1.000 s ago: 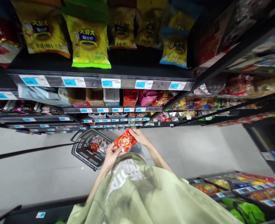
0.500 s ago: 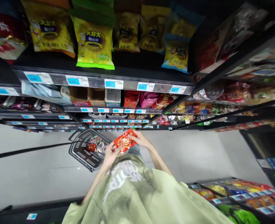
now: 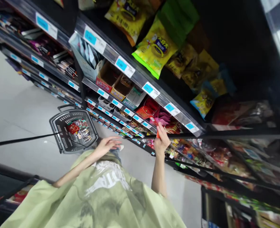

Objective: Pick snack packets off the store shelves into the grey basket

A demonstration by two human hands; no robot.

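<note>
My right hand [image 3: 162, 139] is raised to the lower shelf with its fingers closed on a red snack packet [image 3: 155, 121], seen nearly edge-on and partly hidden by the fingers. Just behind the packet is a red box [image 3: 145, 111] of red packets, with pink packets [image 3: 163, 116] to its right. My left hand [image 3: 108, 145] hangs over the floor in front of my body, its fingers stretched out and holding nothing. To its left, a dark shopping basket [image 3: 62, 134] rests on the floor with several small packages [image 3: 81, 128] inside.
Yellow snack bags [image 3: 157, 47] stand on the upper shelf, above a rail with price tags [image 3: 125, 66]. Small open cartons [image 3: 117, 90] line the shelf below. A dark shelf bar [image 3: 216, 135] runs along the right. A thin black strap [image 3: 23, 141] crosses the left side.
My left hand has let go of the red packet. My right hand has carried it forward to the shelf of red packets. The view has turned and tilted.
</note>
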